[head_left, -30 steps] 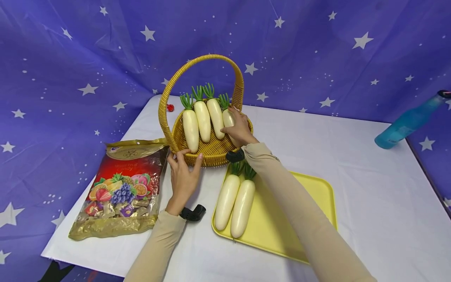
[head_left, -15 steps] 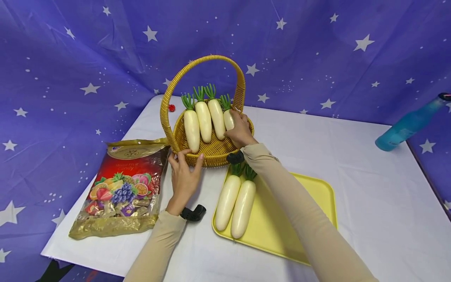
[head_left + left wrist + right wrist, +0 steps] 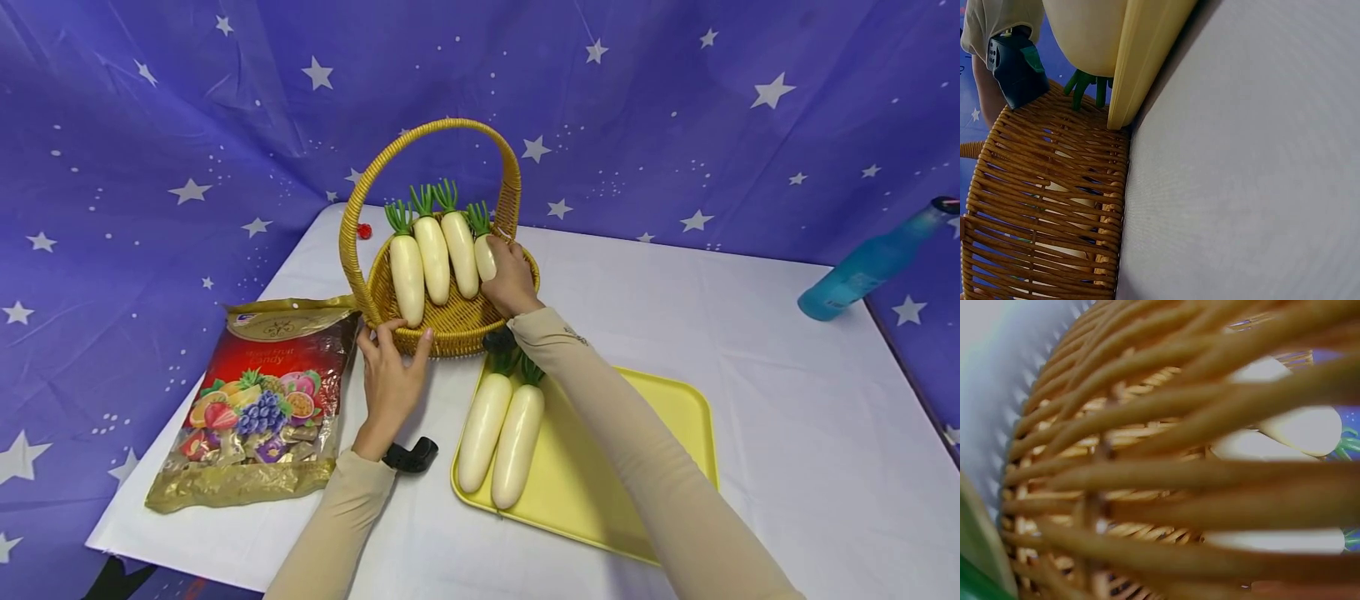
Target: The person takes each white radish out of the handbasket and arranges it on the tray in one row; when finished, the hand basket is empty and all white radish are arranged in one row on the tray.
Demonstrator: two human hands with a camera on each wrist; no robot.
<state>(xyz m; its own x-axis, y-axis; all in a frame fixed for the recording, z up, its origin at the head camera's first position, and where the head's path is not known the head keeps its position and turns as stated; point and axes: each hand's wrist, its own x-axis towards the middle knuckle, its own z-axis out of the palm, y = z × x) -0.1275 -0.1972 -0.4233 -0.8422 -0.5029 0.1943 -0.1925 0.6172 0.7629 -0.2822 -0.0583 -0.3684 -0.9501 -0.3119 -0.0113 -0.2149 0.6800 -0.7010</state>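
Note:
In the head view a wicker basket (image 3: 450,343) with a tall handle holds several white radishes (image 3: 407,279) with green tops, lying side by side. My right hand (image 3: 512,279) reaches inside and grips the rightmost white radish (image 3: 485,257), covering its lower part. At the basket's front left, my left hand (image 3: 392,379) rests its fingers on the rim, thumb spread apart. Close up, the left wrist view shows the basket's woven wall (image 3: 1047,206). Through the slats in the right wrist view, pale radishes (image 3: 1304,431) appear; the right hand's fingers are hidden there.
A yellow tray (image 3: 600,500) with two more white radishes (image 3: 517,446) lies before the basket, under the right forearm. Left of it is a candy bag (image 3: 262,392). A blue bottle (image 3: 862,271) stands at far right, and a small red item (image 3: 364,231) lies behind the basket.
My right hand has shifted slightly, its thumb drawing back rightward along the radish, and the wrist has turned a little. The left hand and basket stay in place.

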